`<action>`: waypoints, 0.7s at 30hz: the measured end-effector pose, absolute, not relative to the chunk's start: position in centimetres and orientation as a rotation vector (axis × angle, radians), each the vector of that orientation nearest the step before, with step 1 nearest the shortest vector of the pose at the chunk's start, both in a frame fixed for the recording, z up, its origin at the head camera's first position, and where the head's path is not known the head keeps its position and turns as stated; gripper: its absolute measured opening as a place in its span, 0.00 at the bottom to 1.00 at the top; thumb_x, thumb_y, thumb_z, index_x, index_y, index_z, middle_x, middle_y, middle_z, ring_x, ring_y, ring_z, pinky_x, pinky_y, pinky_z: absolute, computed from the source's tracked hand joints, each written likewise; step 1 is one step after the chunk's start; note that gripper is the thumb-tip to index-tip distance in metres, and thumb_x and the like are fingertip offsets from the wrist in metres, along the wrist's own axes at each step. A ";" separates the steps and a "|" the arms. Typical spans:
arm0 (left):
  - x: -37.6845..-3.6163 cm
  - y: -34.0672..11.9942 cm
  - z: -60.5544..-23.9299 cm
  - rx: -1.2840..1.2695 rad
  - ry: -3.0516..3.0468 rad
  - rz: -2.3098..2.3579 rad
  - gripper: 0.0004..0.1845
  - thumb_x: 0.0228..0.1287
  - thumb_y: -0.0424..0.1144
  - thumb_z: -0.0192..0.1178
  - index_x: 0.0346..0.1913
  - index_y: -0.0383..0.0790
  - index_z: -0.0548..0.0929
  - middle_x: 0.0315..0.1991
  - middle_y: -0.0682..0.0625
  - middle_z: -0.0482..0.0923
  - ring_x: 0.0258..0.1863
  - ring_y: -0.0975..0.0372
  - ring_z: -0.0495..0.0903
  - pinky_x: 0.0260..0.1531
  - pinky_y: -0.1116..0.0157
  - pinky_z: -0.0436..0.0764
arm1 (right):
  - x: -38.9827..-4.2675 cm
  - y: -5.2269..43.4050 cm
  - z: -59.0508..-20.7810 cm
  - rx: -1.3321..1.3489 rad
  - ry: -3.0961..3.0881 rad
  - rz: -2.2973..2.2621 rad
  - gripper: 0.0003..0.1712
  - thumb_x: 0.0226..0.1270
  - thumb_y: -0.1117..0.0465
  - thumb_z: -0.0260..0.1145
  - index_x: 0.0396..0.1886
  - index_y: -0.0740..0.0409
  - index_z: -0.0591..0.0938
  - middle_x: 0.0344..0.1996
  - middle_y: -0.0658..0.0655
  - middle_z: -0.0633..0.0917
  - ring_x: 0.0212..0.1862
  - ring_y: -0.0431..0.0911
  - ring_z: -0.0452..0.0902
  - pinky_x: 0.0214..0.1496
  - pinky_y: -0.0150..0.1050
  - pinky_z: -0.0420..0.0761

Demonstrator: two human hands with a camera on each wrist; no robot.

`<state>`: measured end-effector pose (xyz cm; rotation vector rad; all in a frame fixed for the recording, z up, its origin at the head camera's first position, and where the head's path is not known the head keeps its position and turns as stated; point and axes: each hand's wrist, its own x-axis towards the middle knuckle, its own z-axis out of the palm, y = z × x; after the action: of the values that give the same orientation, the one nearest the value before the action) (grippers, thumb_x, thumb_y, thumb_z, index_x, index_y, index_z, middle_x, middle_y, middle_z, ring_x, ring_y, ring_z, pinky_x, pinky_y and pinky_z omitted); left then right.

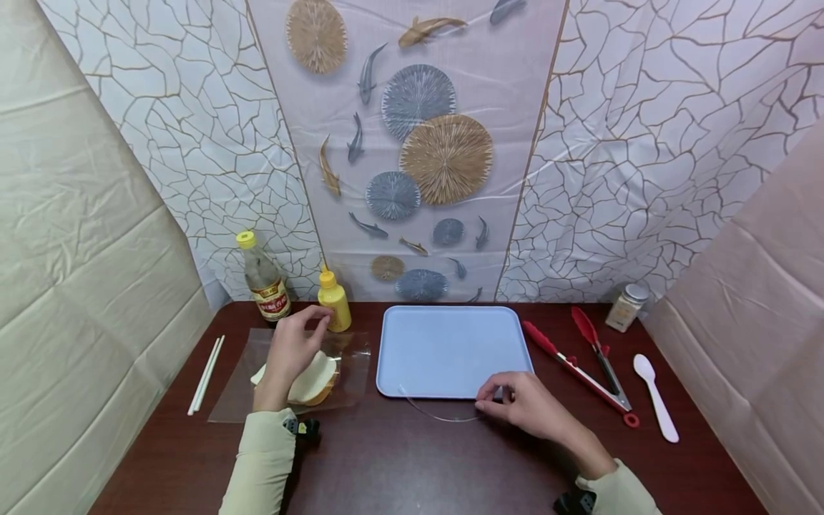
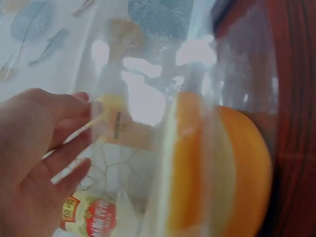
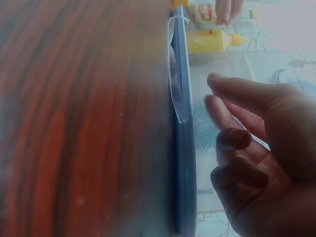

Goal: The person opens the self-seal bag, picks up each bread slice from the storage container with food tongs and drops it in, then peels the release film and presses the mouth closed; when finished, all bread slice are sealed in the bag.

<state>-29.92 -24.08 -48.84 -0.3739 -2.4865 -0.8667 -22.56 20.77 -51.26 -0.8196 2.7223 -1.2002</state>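
Slices of bread (image 1: pixel 315 379) with an orange-brown crust (image 2: pixel 247 173) lie with a clear plastic bag (image 1: pixel 354 357) at the left of the table. Above them is my left hand (image 1: pixel 296 350), its fingers loosely bent and nothing seen held between them. Behind its fingertips stands a yellow squeeze bottle (image 1: pixel 335 307). A thin clear plastic strip (image 1: pixel 438 416) curves along the near edge of a light blue tray (image 1: pixel 450 350). Close to the strip's right end is my right hand (image 1: pixel 528 404). The right wrist view shows its bent fingers apart from the strip (image 3: pixel 173 79).
At the back left is a glass bottle (image 1: pixel 267 286) with a yellow cap. White chopsticks (image 1: pixel 206 375) lie at far left. Right of the tray are red-handled tongs (image 1: pixel 589 375), a white spoon (image 1: pixel 656 400) and a small jar (image 1: pixel 626 309). A patterned cloth (image 1: pixel 444 157) hangs behind.
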 end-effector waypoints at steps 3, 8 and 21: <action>-30.2 -24.1 -49.7 -0.424 -2.599 -0.859 0.10 0.73 0.31 0.69 0.54 0.38 0.91 0.49 0.42 0.93 0.47 0.48 0.92 0.48 0.47 0.89 | -22.5 20.0 -51.0 -0.823 2.719 -1.244 0.08 0.69 0.59 0.80 0.35 0.42 0.88 0.25 0.40 0.83 0.26 0.33 0.75 0.29 0.31 0.78; -30.5 -23.6 -51.1 -0.496 -2.754 -0.801 0.18 0.70 0.30 0.71 0.61 0.35 0.88 0.57 0.38 0.89 0.57 0.43 0.87 0.58 0.42 0.85 | -22.4 17.1 -50.9 -0.914 2.625 -1.305 0.08 0.69 0.61 0.79 0.36 0.47 0.86 0.23 0.42 0.82 0.26 0.32 0.76 0.28 0.31 0.80; -30.1 -23.7 -49.8 -0.444 -2.608 -0.916 0.05 0.71 0.34 0.73 0.46 0.42 0.94 0.44 0.48 0.93 0.43 0.54 0.92 0.46 0.51 0.91 | -21.8 6.7 -50.4 -1.085 2.325 -1.230 0.09 0.79 0.53 0.71 0.48 0.52 0.90 0.33 0.47 0.91 0.31 0.33 0.84 0.40 0.28 0.85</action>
<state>-30.07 -23.67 -49.84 -0.4438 -2.6080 -0.9162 -21.76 6.67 -50.43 -1.0849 2.3248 -1.2304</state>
